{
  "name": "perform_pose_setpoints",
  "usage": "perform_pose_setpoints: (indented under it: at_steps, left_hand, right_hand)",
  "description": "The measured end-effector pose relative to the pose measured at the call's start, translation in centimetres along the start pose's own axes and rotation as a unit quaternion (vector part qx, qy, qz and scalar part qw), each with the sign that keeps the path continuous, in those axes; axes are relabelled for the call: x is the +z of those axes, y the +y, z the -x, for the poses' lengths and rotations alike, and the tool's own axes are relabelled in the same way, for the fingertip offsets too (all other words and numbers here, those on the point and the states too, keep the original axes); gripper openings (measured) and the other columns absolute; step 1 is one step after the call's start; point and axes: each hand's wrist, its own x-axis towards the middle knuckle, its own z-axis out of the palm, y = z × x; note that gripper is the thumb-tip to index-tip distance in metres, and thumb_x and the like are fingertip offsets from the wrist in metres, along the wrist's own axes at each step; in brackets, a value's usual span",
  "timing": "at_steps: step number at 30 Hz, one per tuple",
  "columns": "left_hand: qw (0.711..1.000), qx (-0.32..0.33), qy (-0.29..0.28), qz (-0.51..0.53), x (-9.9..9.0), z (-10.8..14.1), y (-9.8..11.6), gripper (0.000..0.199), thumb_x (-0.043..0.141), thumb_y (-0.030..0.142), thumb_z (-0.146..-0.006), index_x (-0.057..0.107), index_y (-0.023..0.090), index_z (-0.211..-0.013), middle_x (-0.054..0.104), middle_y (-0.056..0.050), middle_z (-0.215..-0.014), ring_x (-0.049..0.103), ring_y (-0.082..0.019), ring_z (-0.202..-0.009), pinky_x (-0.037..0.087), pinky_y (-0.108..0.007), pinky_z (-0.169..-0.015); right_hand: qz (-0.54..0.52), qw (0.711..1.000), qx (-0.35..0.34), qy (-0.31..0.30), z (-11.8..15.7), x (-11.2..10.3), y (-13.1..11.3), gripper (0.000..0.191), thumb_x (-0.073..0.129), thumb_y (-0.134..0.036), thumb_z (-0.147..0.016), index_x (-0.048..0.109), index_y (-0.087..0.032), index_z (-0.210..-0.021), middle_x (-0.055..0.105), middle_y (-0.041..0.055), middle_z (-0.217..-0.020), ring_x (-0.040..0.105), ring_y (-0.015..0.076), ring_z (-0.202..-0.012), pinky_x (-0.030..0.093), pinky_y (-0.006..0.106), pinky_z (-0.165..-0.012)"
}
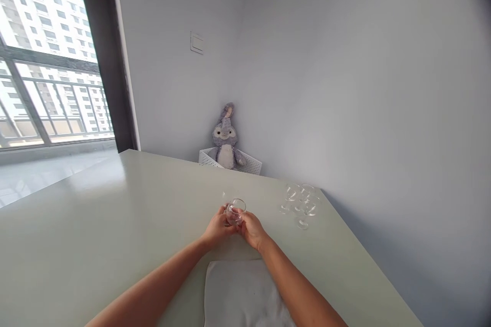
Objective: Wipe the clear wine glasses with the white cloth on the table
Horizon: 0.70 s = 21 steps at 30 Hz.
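Both my hands meet at one clear stemmed glass (235, 209), tilted with its rim toward me and to the right. My left hand (219, 226) closes around the glass's left and lower side. From the right, my right hand (250, 228) grips the glass, its thumb near the rim. The fingers behind the glass are partly hidden. In front of my forearms a light grey cloth (241, 288) lies flat on the pale green table (161, 194). To the right stand several clear stemmed glasses (303, 203), close together and apart from my hands.
A grey plush rabbit (225, 135) sits in a white perforated basket (251, 164) behind the table's far edge. Walls meet in the corner, with a light switch (197, 43) on the left one. A large window (49, 61) is at far left.
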Motion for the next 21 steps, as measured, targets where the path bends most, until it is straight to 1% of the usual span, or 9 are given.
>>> perform_pose_setpoints:
  at_steps: [2, 3, 5, 7, 11, 16, 19, 21]
  left_hand:
    - [0.999, 0.022, 0.013, -0.043, -0.3, -0.2, -0.5, 0.018, 0.055, 0.022, -0.069, 0.066, 0.021, -0.083, 0.055, -0.005, -0.109, 0.055, -0.019, -0.096, 0.043, -0.03, -0.085]
    - [0.998, 0.023, 0.024, -0.056, -0.5, -0.4, -0.8, 0.019, 0.053, 0.021, -0.07, 0.066, 0.021, -0.083, 0.055, -0.005, -0.108, 0.055, -0.019, -0.094, 0.043, -0.029, -0.085]
    - [0.996, -0.002, 0.051, -0.078, -1.4, -0.8, -1.6, 0.017, 0.051, 0.02, -0.071, 0.066, 0.021, -0.079, 0.054, -0.006, -0.106, 0.055, -0.018, -0.093, 0.042, -0.029, -0.085]
    - [0.993, -0.028, 0.077, -0.088, -2.7, -1.3, -2.5, 0.018, 0.05, 0.018, -0.07, 0.066, 0.02, -0.077, 0.053, -0.006, -0.106, 0.054, -0.018, -0.093, 0.042, -0.03, -0.085]
    - [0.986, -0.059, 0.129, -0.093, -6.5, -2.2, -4.5, 0.022, 0.048, 0.015, -0.07, 0.065, 0.019, -0.082, 0.051, -0.008, -0.107, 0.053, -0.019, -0.094, 0.041, -0.032, -0.085]
    - [0.974, -0.092, 0.183, -0.097, -12.1, -3.4, -7.0, 0.02, 0.048, 0.018, -0.07, 0.065, 0.017, -0.081, 0.049, -0.01, -0.11, 0.051, -0.021, -0.095, 0.041, -0.032, -0.084]
    - [0.971, -0.108, 0.192, -0.094, -14.7, -4.0, -8.1, 0.02, 0.048, 0.022, -0.07, 0.065, 0.016, -0.08, 0.05, -0.01, -0.108, 0.052, -0.02, -0.091, 0.043, -0.03, -0.079]
    - [0.972, -0.113, 0.183, -0.09, -15.8, -4.2, -8.4, 0.02, 0.049, 0.024, -0.069, 0.065, 0.016, -0.079, 0.051, -0.009, -0.107, 0.053, -0.019, -0.086, 0.044, -0.028, -0.073]
  right_hand:
    - [-0.005, 1.0, 0.005, 0.021, 0.5, -0.7, 0.1, 0.03, 0.066, -0.039, -0.07, 0.065, -0.015, -0.087, 0.067, 0.0073, -0.084, 0.062, 0.0184, -0.074, 0.048, 0.028, -0.064]
    - [-0.007, 0.999, 0.008, 0.035, 0.8, -1.1, 0.2, 0.03, 0.067, -0.038, -0.069, 0.065, -0.014, -0.087, 0.067, 0.0078, -0.087, 0.062, 0.0182, -0.073, 0.048, 0.029, -0.066]
    - [-0.015, 0.998, 0.016, 0.063, 1.6, -2.2, 0.1, 0.029, 0.069, -0.037, -0.068, 0.065, -0.014, -0.085, 0.066, 0.0087, -0.089, 0.063, 0.0188, -0.073, 0.049, 0.03, -0.068]
    - [-0.024, 0.997, 0.021, 0.076, 2.6, -3.3, 0.0, 0.028, 0.07, -0.036, -0.068, 0.066, -0.013, -0.084, 0.066, 0.0096, -0.089, 0.063, 0.0196, -0.075, 0.049, 0.031, -0.07]
    - [-0.052, 0.996, 0.018, 0.064, 4.5, -4.9, -0.3, 0.026, 0.069, -0.033, -0.071, 0.066, -0.013, -0.087, 0.066, 0.0105, -0.09, 0.062, 0.0196, -0.079, 0.049, 0.032, -0.074]
    - [-0.071, 0.996, 0.011, 0.053, 5.5, -5.7, -0.3, 0.023, 0.065, -0.031, -0.076, 0.066, -0.014, -0.091, 0.066, 0.0092, -0.092, 0.061, 0.0177, -0.082, 0.049, 0.03, -0.076]
    - [-0.056, 0.997, 0.01, 0.044, 5.5, -5.8, -0.2, 0.022, 0.064, -0.031, -0.078, 0.066, -0.014, -0.092, 0.066, 0.0083, -0.09, 0.06, 0.0166, -0.078, 0.049, 0.029, -0.073]
    - [-0.04, 0.998, 0.01, 0.039, 5.5, -5.7, -0.2, 0.022, 0.063, -0.032, -0.078, 0.066, -0.015, -0.093, 0.066, 0.0081, -0.09, 0.059, 0.0167, -0.077, 0.049, 0.029, -0.072]
